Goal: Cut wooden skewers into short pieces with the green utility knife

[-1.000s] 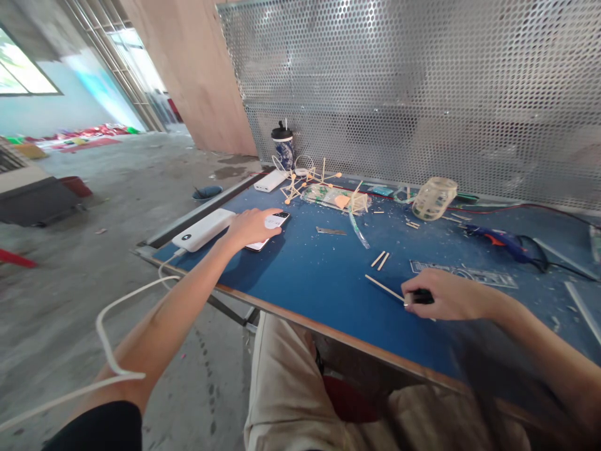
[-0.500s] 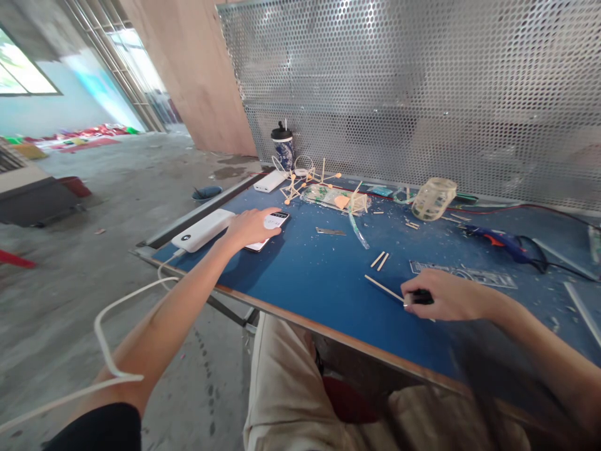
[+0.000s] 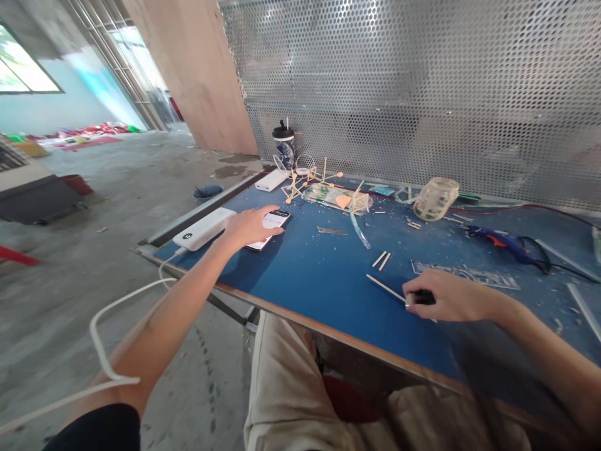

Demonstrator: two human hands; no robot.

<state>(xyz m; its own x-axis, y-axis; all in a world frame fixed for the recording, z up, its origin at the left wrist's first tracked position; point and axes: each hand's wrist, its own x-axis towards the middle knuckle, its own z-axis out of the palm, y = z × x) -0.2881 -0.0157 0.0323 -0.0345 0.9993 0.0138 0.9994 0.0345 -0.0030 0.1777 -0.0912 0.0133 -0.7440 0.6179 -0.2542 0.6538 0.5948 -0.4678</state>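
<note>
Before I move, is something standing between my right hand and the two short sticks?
Nothing visible stands between your right hand and the two short sticks; the longer stick lies on the near side.

Looks like a rough workshop: bare concrete floor (image 3: pixel 107 235) at 9 o'clock, perforated metal panel (image 3: pixel 375 75) at 1, glue gun (image 3: pixel 504 243) at 3.

Open blue surface is left on the desk (image 3: pixel 300 275) between the phone (image 3: pixel 268 233) and the long stick (image 3: pixel 385 287); behind it, passage is hindered by the metal blade (image 3: pixel 332 231) and two short sticks (image 3: pixel 381 260).
</note>
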